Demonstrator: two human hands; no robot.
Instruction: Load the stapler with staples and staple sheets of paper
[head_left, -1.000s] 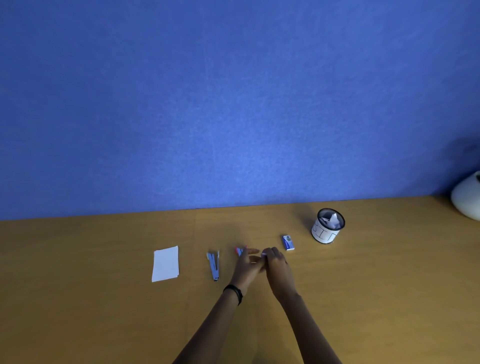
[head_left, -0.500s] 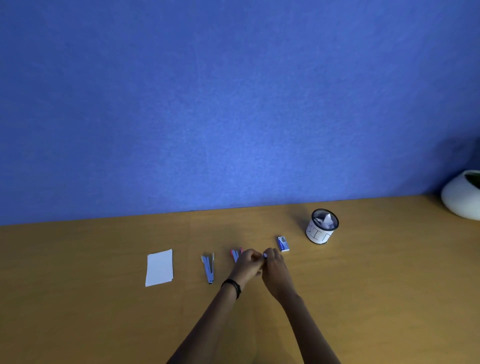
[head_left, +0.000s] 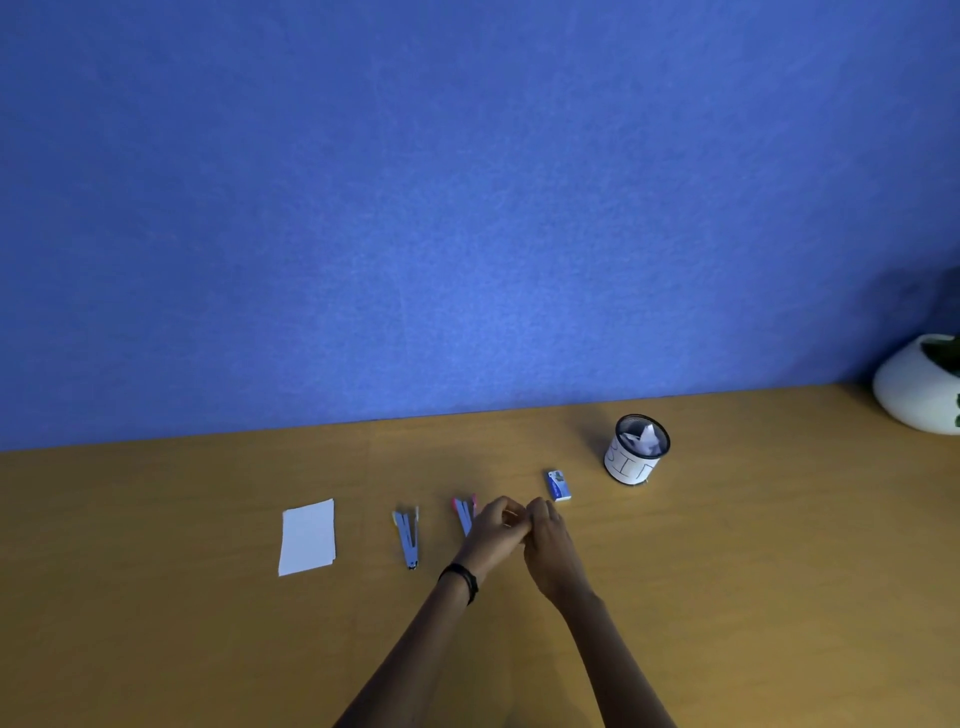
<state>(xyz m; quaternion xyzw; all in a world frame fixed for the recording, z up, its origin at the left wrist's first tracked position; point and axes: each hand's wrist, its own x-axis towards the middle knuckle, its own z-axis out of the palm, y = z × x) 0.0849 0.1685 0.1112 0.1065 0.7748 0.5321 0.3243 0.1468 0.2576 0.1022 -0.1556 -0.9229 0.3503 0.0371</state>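
Note:
My left hand (head_left: 491, 535), with a black band at the wrist, and my right hand (head_left: 545, 540) meet fingertip to fingertip just above the table. They pinch a tiny pale piece (head_left: 511, 515) that looks like a strip of staples; it is too small to be sure. A blue stapler (head_left: 409, 538) lies opened flat to the left of my hands. A second blue stapler with pink ends (head_left: 464, 513) lies partly under my left hand. The small blue staple box (head_left: 558, 485) sits just beyond my right hand. A stack of white paper (head_left: 307, 538) lies further left.
A black-rimmed cup labelled BIN (head_left: 636, 451) with crumpled paper stands behind the staple box. A white plant pot (head_left: 917, 387) sits at the far right by the blue wall. The wooden table (head_left: 753, 571) stretches bare to the right.
My hands have stayed joined in the same spot, and my left fingers have curled closer over the small piece. The view has shifted slightly, showing more of the white pot.

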